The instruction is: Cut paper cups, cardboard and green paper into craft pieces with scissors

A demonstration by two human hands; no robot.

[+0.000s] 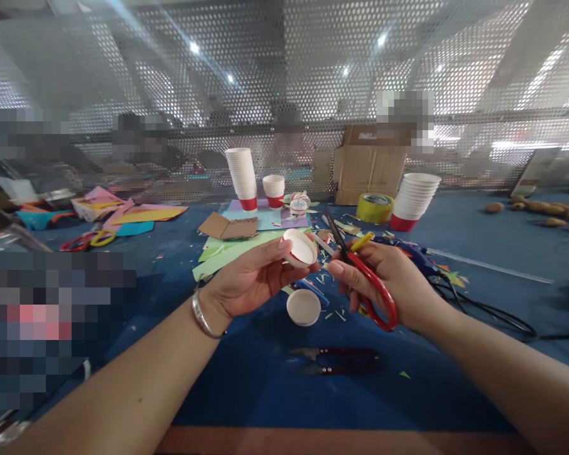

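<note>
**Two hands over a craft table, one with a cup piece, one with scissors**

The left hand is closed around a short cut-down paper cup piece, white inside with a red rim, pinched between thumb and fingers and tilted so its open side faces the viewer. A silver bracelet circles the left wrist.

The right hand grips a pair of red-handled scissors, fingers through the loops, with the dark blades pointing up and away, slightly parted. The blade tips stand just beside the cup piece, to its right, and do not touch it.

Below and between the two hands, a round white cup bottom lies on the blue table. Nearer the viewer, under the right hand, lies a small dark thread snipper.

Beyond the left hand are sheets of green paper and a folded piece of cardboard. Farther off stand a tall stack of white cups, a single red-based cup, a roll of yellow tape and a second cup stack beyond the right hand. A black cable runs off to the right of the right hand.
</note>
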